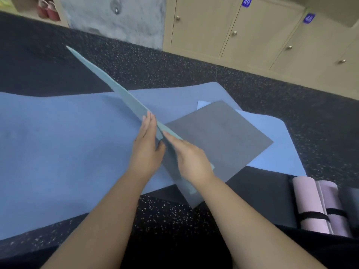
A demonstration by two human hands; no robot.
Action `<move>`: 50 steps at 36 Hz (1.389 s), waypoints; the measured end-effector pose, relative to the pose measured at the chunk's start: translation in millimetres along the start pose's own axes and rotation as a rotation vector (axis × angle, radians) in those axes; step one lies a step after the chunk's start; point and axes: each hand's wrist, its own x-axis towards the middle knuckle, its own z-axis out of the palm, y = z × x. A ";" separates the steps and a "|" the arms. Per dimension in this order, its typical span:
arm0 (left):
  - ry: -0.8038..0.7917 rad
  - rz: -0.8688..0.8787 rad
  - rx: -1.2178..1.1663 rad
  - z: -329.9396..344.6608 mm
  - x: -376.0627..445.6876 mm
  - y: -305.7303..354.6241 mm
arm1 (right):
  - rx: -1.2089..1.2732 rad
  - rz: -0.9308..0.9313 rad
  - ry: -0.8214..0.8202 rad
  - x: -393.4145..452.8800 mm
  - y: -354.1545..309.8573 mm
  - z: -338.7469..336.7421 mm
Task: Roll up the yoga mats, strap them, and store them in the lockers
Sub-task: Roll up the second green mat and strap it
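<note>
A thin teal-and-grey yoga mat [108, 82] stands raised on edge and runs from my hands toward the far left. Its grey end [223, 131] lies flat over a large blue mat [58, 144] spread on the floor. My left hand [146, 144] lies with straight fingers against the teal face, its thumb tucked round the mat's lower edge. My right hand [189, 158] rests with extended fingers on the grey side, just right of the left hand. The beige lockers [252, 32] stand closed at the back right.
Two pink rolled mats [310, 206] with black straps lie at the lower right, beside a dark roll [350, 204]. A black mat [262, 195] lies under the blue one. A concrete pillar [116, 18] rises at the back. The floor [174, 65] is dark speckled rubber.
</note>
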 end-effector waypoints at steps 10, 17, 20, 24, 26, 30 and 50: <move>-0.067 -0.106 -0.132 -15.8 -5.8 -1.0 | 0.064 -0.016 0.065 3.6 -10.9 -9.3; 0.083 -0.091 -0.032 -23.0 4.9 2.9 | 0.109 -0.043 0.053 4.8 -16.0 -1.5; 0.087 -0.038 -0.002 -28.5 7.3 0.2 | 0.153 -0.065 0.064 10.2 -20.1 1.2; 0.032 -0.043 0.102 -43.1 13.2 6.4 | 0.313 -0.052 0.107 18.3 -25.0 3.9; 0.042 -0.067 0.137 -52.6 16.8 15.5 | 0.423 -0.049 0.130 20.8 -32.6 1.1; 0.115 0.003 0.186 -69.9 23.8 31.7 | 0.607 -0.061 0.144 26.5 -48.3 -7.9; -0.169 0.026 0.361 -37.2 25.0 31.6 | 0.666 0.207 0.324 17.0 -23.7 -16.1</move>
